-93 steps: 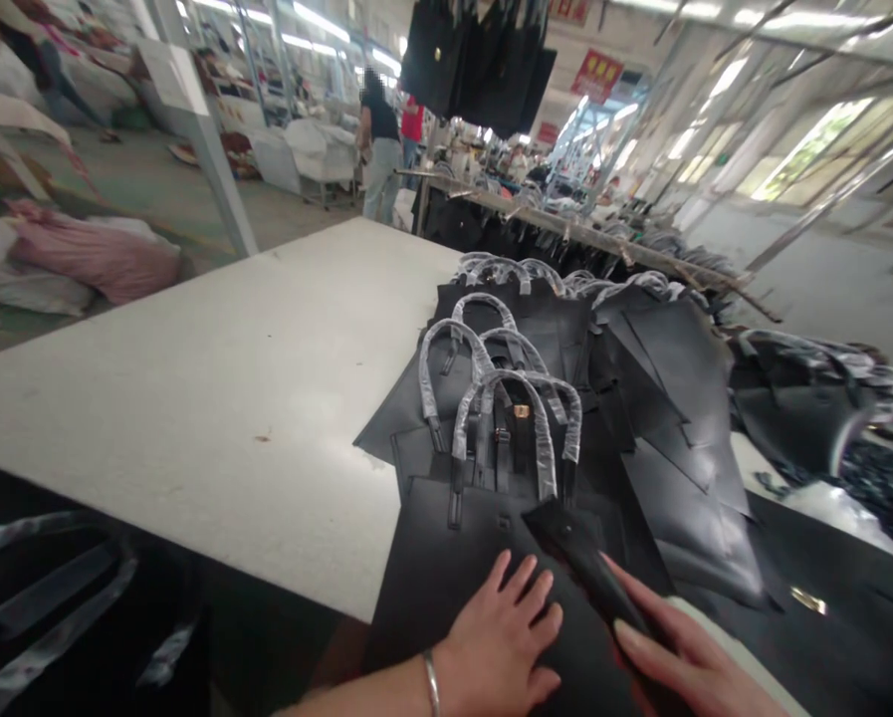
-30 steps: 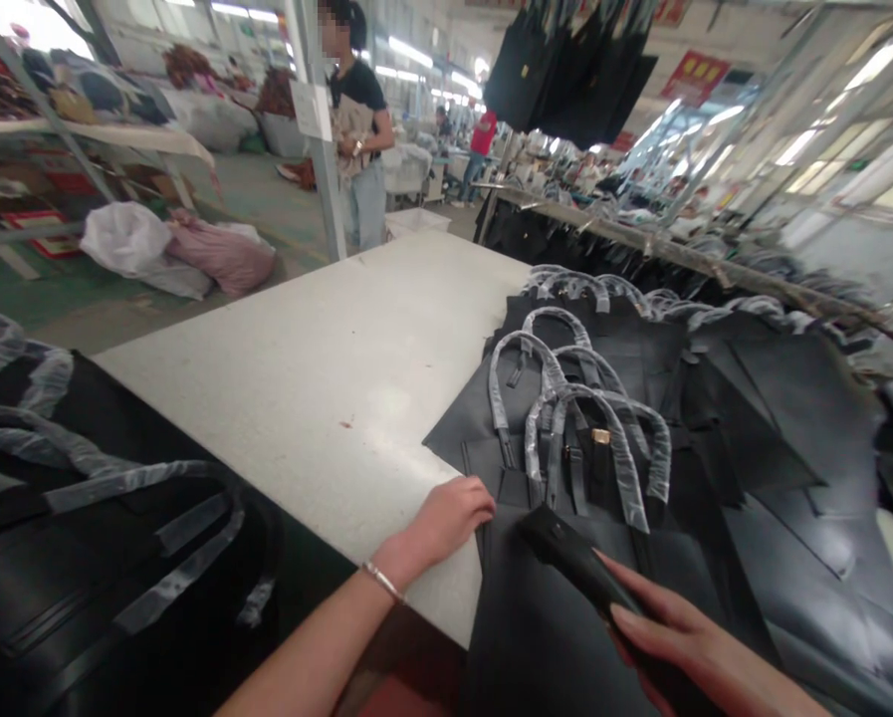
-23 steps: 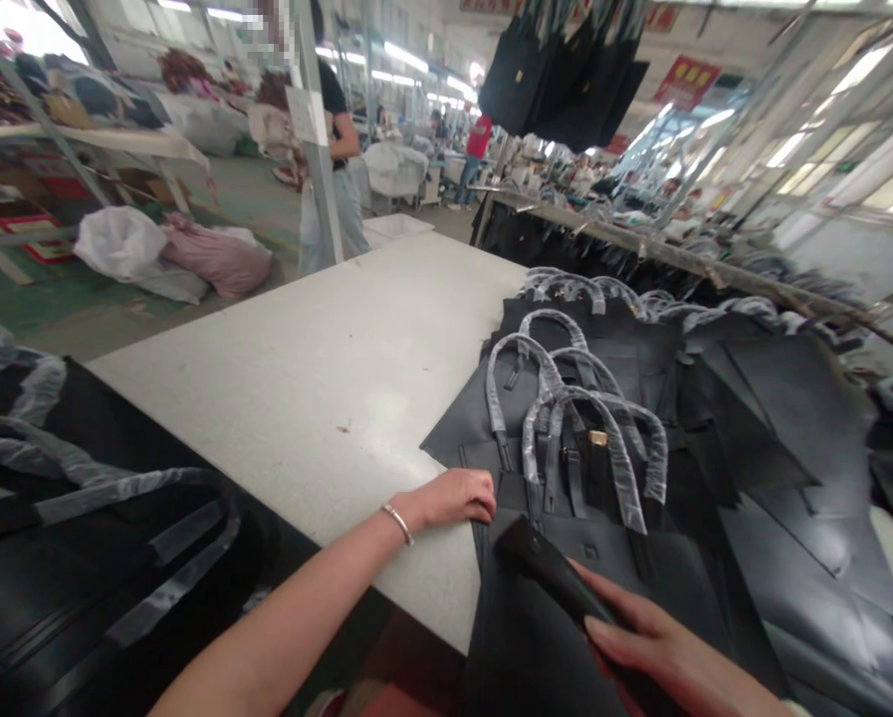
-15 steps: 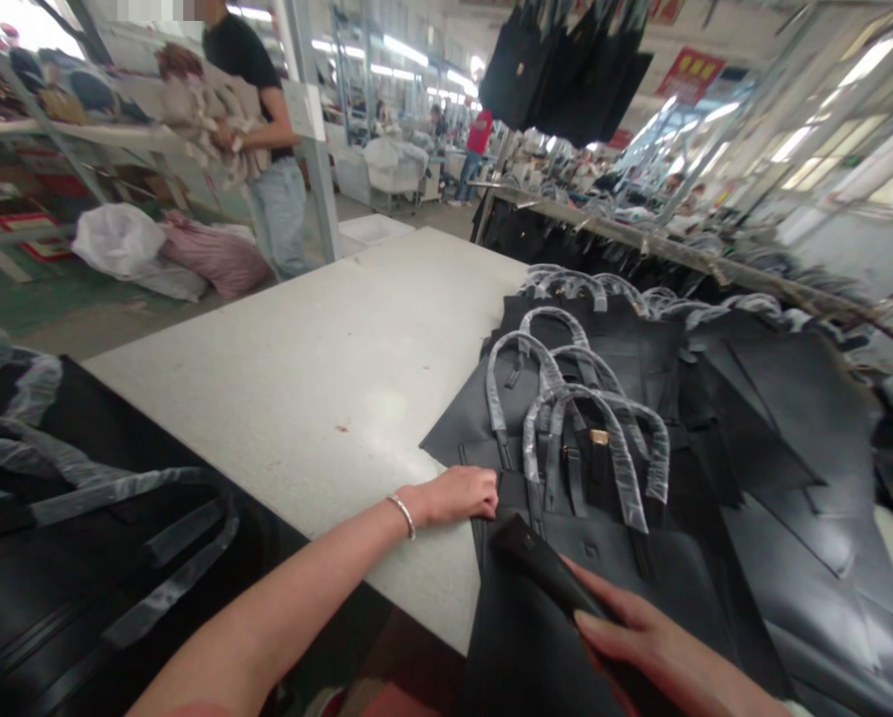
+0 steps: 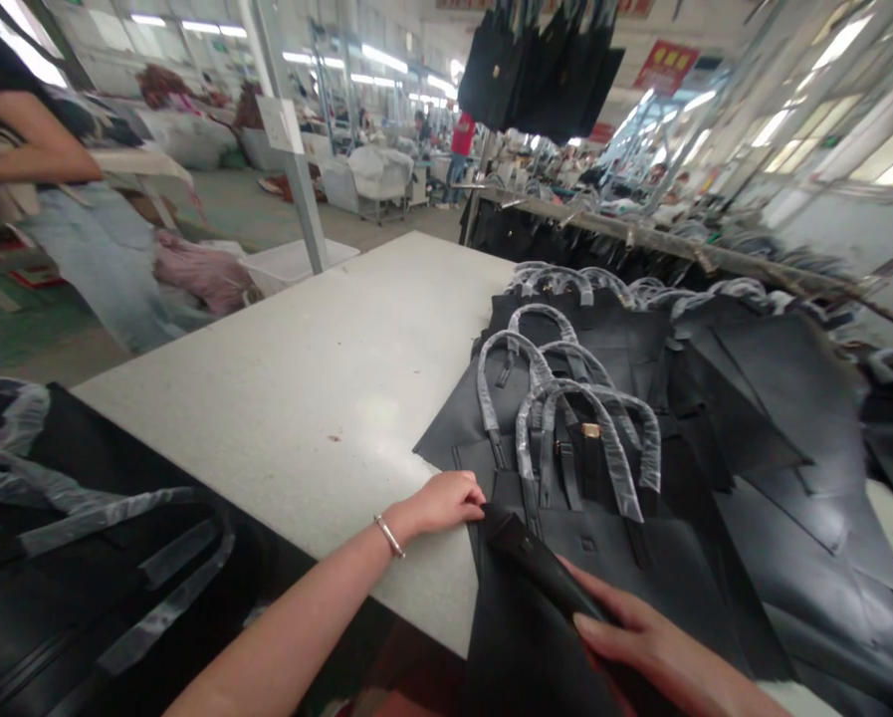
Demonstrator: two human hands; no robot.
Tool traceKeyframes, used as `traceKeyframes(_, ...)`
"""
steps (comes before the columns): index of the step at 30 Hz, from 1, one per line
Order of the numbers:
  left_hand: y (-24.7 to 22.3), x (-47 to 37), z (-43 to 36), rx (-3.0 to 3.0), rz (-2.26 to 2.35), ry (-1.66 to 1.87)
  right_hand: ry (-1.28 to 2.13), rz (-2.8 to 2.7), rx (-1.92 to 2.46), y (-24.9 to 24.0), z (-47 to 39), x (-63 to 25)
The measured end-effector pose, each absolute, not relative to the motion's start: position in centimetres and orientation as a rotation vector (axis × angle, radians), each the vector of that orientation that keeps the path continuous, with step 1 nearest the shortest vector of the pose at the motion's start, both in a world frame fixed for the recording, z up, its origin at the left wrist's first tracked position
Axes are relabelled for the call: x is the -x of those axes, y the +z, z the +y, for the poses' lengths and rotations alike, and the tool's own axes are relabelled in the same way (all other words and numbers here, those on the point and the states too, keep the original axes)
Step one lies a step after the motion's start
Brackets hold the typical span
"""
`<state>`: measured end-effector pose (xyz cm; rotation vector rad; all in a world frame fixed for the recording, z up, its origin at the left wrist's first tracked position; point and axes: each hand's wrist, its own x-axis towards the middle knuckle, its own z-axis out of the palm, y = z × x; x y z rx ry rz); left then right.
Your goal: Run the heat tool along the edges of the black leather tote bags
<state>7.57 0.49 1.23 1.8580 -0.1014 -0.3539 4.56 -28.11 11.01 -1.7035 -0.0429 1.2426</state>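
Note:
My left hand [image 5: 447, 500] is closed at the table's right side, its fingers pinching the upper left edge of a black leather bag panel [image 5: 521, 637]. My right hand [image 5: 619, 615] grips the folded-over edge of that same panel, thumb on top and fingers underneath. Just beyond the hands lies another black bag [image 5: 662, 558], flat. Arched handles [image 5: 602, 398] wrapped in clear plastic rise from the pile, and a gold-coloured clasp [image 5: 590, 431] sits between them. The lower part of the held panel runs out of view.
A white tabletop [image 5: 327, 378] stretches ahead. More black bags with wrapped handles [image 5: 117, 508] lie at the left. Black bags [image 5: 540, 75] hang above a rail [image 5: 610, 224] at the back. A metal post [image 5: 289, 139] stands beyond the table; a person [image 5: 80, 189] is at the far left.
The view has turned slightly right. The person at the left has come nearer and toward the left edge. Both my hands keep their hold at the panel's edge, with little movement.

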Motion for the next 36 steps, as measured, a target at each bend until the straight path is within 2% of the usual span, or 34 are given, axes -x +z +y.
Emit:
traceKeyframes(6,1.4,-5.6,-1.2,-1.663,0.031,-0.537,1.195,-0.075,1.691,10.1,-28.5,-4.1)
traceKeyframes(17,0.0,-5.6,-3.3,-1.435,0.282,-0.415,1.051,-0.024,1.671,12.3,-29.2,-4.6)
traceKeyframes(24,0.9,-4.4,-3.2,-1.278,0.196,-0.399,1.161,-0.046,1.662,12.5,-28.2,-4.4)
traceKeyframes(31,0.7,-4.2,-3.5,-1.168,0.193,-0.351,1.004,-0.046,1.698,12.5,-26.3,-5.3)
traceKeyframes(36,0.8,-4.2,-3.5,-1.124,0.156,-0.357,1.163,-0.015,1.688,12.6,-26.6,-5.2)
